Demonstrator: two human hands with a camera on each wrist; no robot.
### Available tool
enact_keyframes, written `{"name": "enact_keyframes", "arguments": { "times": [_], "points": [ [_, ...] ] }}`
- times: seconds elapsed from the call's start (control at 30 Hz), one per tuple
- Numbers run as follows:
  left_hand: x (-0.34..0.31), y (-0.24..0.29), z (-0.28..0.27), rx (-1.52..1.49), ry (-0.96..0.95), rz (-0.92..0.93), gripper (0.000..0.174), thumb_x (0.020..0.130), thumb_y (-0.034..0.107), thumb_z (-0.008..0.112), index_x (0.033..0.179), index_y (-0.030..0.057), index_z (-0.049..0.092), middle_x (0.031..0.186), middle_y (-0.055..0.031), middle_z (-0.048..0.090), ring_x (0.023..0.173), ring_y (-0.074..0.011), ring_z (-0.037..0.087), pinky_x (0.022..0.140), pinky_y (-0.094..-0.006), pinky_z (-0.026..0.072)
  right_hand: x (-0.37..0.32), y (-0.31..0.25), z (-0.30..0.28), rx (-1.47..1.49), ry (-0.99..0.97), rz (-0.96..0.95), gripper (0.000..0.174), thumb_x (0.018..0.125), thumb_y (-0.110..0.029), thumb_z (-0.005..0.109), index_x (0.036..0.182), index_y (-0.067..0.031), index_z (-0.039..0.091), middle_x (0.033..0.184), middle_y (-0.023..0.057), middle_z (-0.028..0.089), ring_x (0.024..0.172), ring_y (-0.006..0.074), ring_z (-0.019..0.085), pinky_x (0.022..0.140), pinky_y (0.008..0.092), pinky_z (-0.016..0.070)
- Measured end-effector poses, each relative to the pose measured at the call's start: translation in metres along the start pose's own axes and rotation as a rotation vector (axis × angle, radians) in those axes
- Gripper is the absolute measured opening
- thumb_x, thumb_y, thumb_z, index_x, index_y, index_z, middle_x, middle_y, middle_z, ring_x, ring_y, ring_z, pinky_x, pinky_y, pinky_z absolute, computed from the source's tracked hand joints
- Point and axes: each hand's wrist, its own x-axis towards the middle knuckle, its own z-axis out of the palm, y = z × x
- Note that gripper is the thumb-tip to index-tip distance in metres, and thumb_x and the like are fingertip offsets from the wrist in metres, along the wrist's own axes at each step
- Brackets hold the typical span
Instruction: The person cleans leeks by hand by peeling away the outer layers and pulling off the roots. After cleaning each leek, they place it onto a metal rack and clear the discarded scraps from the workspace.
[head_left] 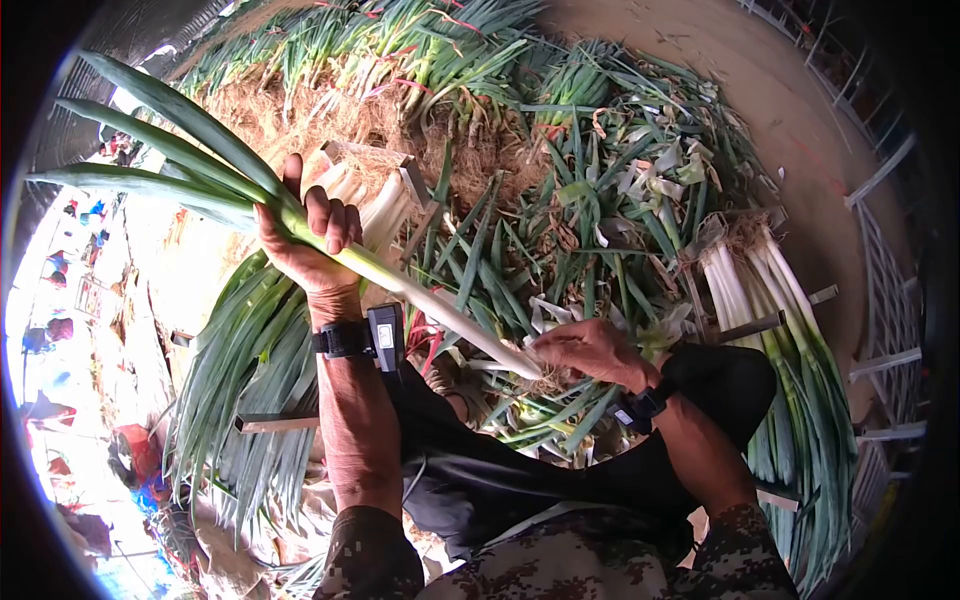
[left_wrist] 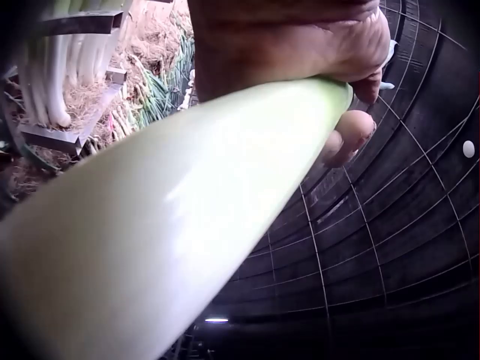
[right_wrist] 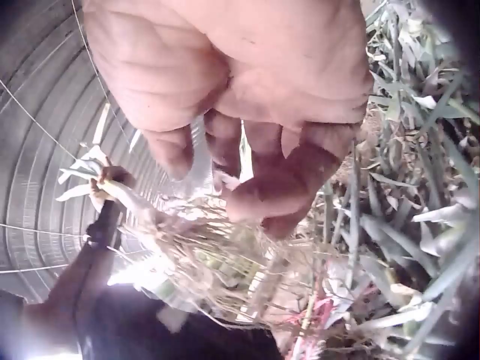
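My left hand (head_left: 315, 235) grips a long green onion (head_left: 440, 305) just below its leaves. In the head view the onion slants down to the right, its green leaves at upper left and its white root end low in the middle. Its thick white shaft (left_wrist: 187, 187) fills much of the left wrist view. The right hand (head_left: 595, 352) is at the root end. In the right wrist view its fingers (right_wrist: 274, 191) are curled, with a thin whitish strip of skin (right_wrist: 199, 161) between thumb and fingers. Pale stringy roots (right_wrist: 217, 255) hang just below them.
Trimmed onions lie in a metal rack (head_left: 750, 328) at right, and more leafy onions (head_left: 250, 350) hang over a metal bar (head_left: 275, 423) at left. Loose leaves and peelings (head_left: 600, 210) cover the ground ahead. Bundled onions (head_left: 400, 50) are heaped behind, with a metal railing (head_left: 885, 290) far right.
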Motion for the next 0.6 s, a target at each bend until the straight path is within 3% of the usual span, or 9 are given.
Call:
{"name": "enact_keyframes", "arguments": {
  "times": [0.1, 0.23, 0.33, 0.43, 0.53, 0.6],
  "points": [
    [0.001, -0.002, 0.0, 0.007, 0.003, 0.009, 0.066, 0.099, 0.052, 0.046, 0.135, -0.0025, 0.052, 0.059, 0.0013, 0.037, 0.041, -0.0101, 0.033, 0.042, -0.0261, 0.031, 0.01, 0.014, 0.004, -0.014, -0.135, -0.069, 0.03, 0.09, -0.024, 0.071, 0.109, 0.0001, 0.073, 0.077, 0.0046, 0.07, 0.062, 0.0062, 0.06, 0.054, 0.0215, 0.0478],
    [-0.002, -0.001, 0.0, -0.001, 0.038, 0.014, 0.065, 0.098, 0.052, 0.047, 0.132, -0.0029, 0.053, 0.058, 0.001, 0.039, 0.04, -0.0107, 0.034, 0.041, -0.0265, 0.0301, 0.006, 0.013, 0.015, -0.086, -0.076, -0.14, 0.026, 0.088, -0.021, 0.07, 0.101, 0.001, 0.074, 0.071, 0.0042, 0.069, 0.06, 0.0069, 0.061, 0.054, 0.0241, 0.0469],
    [-0.001, -0.002, -0.001, -0.028, 0.026, 0.005, 0.063, 0.098, 0.053, 0.048, 0.128, -0.0026, 0.055, 0.058, 0.0013, 0.039, 0.04, -0.0105, 0.036, 0.041, -0.0263, 0.031, 0.01, 0.021, 0.018, -0.317, 0.017, -0.299, 0.02, 0.085, -0.017, 0.069, 0.094, -0.0003, 0.074, 0.069, 0.005, 0.069, 0.061, 0.0073, 0.062, 0.056, 0.0262, 0.0489],
    [0.0, -0.003, 0.001, -0.082, -0.013, 0.012, 0.059, 0.097, 0.052, 0.05, 0.121, -0.0012, 0.056, 0.057, 0.0019, 0.039, 0.038, -0.0094, 0.037, 0.039, -0.0251, 0.0332, 0.009, 0.027, 0.021, -0.219, 0.091, -0.155, 0.019, 0.082, -0.016, 0.071, 0.092, 0.0005, 0.074, 0.069, 0.0048, 0.069, 0.062, 0.0075, 0.062, 0.056, 0.0257, 0.049],
    [0.0, -0.004, 0.007, -0.154, -0.022, 0.022, 0.052, 0.097, 0.05, 0.052, 0.112, 0.0008, 0.056, 0.056, 0.0025, 0.039, 0.037, -0.008, 0.037, 0.037, -0.0232, 0.035, 0.028, 0.077, 0.013, -0.336, 0.127, -0.022, 0.019, 0.081, -0.016, 0.071, 0.094, -0.0021, 0.074, 0.069, 0.0072, 0.068, 0.061, 0.0116, 0.064, 0.058, 0.0289, 0.05],
    [0.0, 0.001, 0.008, -0.19, -0.043, 0.02, 0.048, 0.097, 0.049, 0.054, 0.107, 0.002, 0.055, 0.056, 0.0027, 0.039, 0.035, -0.0074, 0.037, 0.036, -0.0221, 0.0353, 0.028, 0.117, -0.001, -0.725, 0.203, -0.003, 0.019, 0.083, -0.017, 0.069, 0.095, -0.0043, 0.074, 0.073, 0.01, 0.07, 0.063, 0.0168, 0.066, 0.061, 0.0316, 0.0513]
  ]
}}
